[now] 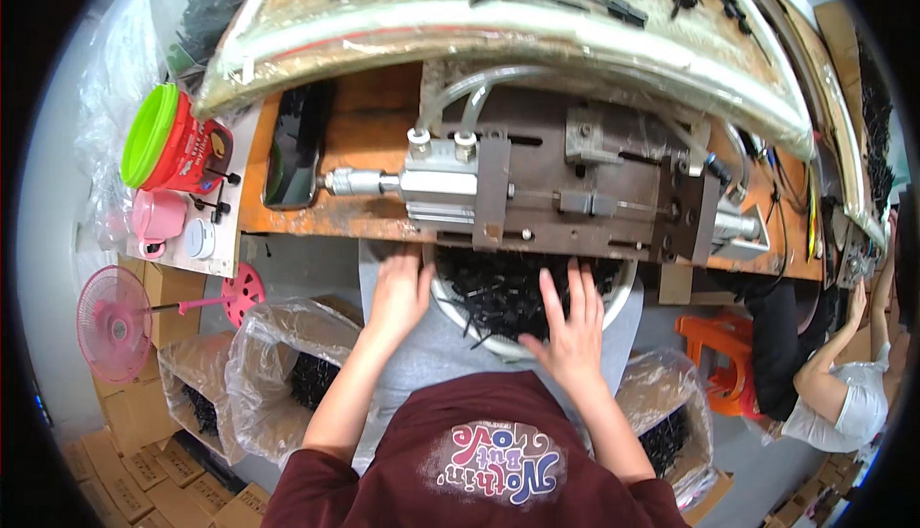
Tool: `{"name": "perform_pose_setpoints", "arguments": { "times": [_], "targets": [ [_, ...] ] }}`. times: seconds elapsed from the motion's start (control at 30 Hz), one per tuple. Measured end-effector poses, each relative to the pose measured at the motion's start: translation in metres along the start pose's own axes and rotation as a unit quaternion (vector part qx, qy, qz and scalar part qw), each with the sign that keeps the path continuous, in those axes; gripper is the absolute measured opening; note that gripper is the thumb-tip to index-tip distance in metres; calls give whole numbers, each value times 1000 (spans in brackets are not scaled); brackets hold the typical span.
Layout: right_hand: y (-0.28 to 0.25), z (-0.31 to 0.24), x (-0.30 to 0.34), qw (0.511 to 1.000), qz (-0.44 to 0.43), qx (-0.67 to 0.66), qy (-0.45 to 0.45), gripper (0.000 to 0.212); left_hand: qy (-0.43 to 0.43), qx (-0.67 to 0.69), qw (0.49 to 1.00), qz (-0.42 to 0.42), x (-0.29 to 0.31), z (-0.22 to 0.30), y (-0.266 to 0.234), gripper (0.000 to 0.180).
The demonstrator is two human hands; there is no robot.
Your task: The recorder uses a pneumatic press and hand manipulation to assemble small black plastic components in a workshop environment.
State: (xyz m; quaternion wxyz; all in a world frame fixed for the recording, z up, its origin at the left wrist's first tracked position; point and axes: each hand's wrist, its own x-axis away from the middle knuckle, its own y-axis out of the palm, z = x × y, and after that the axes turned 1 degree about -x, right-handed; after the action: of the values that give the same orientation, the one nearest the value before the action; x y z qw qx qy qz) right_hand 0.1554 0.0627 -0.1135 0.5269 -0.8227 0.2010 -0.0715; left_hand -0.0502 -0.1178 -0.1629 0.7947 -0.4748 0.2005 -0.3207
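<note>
In my lap rests a white tub [484, 341] filled with small black plastic parts [508, 298]. My right hand [573, 332] reaches over the tub's right side, fingers spread, with nothing seen in it. Just left of the tub, my left hand [398, 293] lies with its thumb apart from the fingers; its fingertips are partly hidden at the bench edge. Above both hands is a bench fixture with a metal pneumatic cylinder [441, 188] and a dark mounting plate [537, 212]. A small grey block [586, 203] sits in the middle of the fixture.
A wide raised tray [479, 25] holding more black parts spans the far side. On the left are a phone [292, 149], a red bucket [196, 149], a pink cup [158, 217] and a pink fan [115, 322]. Plastic-lined boxes [278, 360] flank me. Another person [843, 399] works at right, near an orange stool [714, 351].
</note>
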Motion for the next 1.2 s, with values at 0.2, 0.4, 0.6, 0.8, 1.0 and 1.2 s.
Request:
{"name": "perform_pose_setpoints", "arguments": {
  "times": [0.2, 0.4, 0.6, 0.8, 1.0, 1.2],
  "targets": [
    [-62, -28, -14, 965, 177, -100, -167, 54, 307, 46, 940, 141, -9, 84, -132, 26],
    [-152, -54, -126, 898, 334, -55, -282, 33, 376, 141, 888, 224, -11, 123, -187, 39],
    [-170, -89, -280, 894, 387, 38, -224, 47, 374, 248, 867, 214, 9, 130, -151, 39],
    [-158, -129, -351, 954, 220, 194, -66, 76, 363, 257, 872, 203, 14, 123, -129, 38],
    [-156, -111, -360, 954, 215, 203, -48, 63, 327, 273, 881, 207, 18, 115, -125, 40],
    [-177, -68, -343, 947, 191, 204, -156, 46, 353, 258, 876, 203, 13, 120, -118, 41]
  ]
}}
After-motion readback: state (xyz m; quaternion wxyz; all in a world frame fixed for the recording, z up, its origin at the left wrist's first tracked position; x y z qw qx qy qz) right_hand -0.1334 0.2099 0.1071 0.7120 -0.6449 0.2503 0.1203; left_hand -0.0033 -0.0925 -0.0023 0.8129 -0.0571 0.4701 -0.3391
